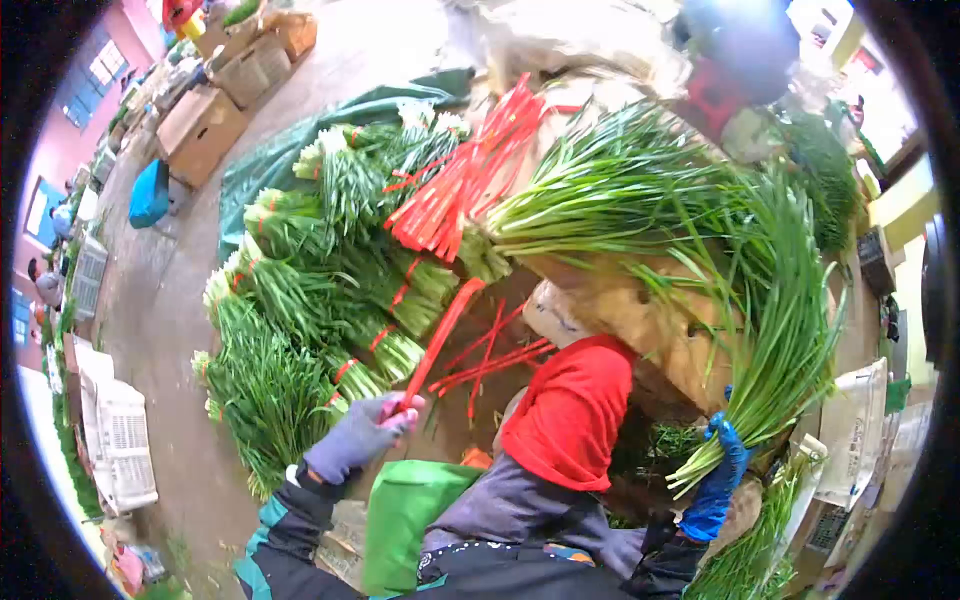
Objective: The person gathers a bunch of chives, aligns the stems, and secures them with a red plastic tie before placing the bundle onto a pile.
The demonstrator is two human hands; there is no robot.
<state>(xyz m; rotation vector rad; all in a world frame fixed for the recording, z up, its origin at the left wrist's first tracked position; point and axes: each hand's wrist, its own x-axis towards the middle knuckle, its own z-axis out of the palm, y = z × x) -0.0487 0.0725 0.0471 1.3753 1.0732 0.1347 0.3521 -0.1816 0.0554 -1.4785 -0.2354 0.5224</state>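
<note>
In a grey glove, my left hand point(352, 438) is closed on one end of a red strip point(443, 335), which slants up and away to the right. My right hand point(722, 468), in a blue glove, grips the pale stem ends of a bunch of long green chives point(785, 330). Their leaves rise and arch over the right side of the board. A loose heap of the same chives point(620, 180) lies on the wooden board point(640, 310) ahead. Beside it rests a pile of red strips point(470, 180).
Several tied chive bundles point(290, 300) with red bands lie on the ground to the left, near a green tarp point(250, 180). Cardboard boxes point(200, 130), a blue container point(149, 193) and white crates point(118, 440) stand farther left. A red cloth point(572, 415) covers my knee.
</note>
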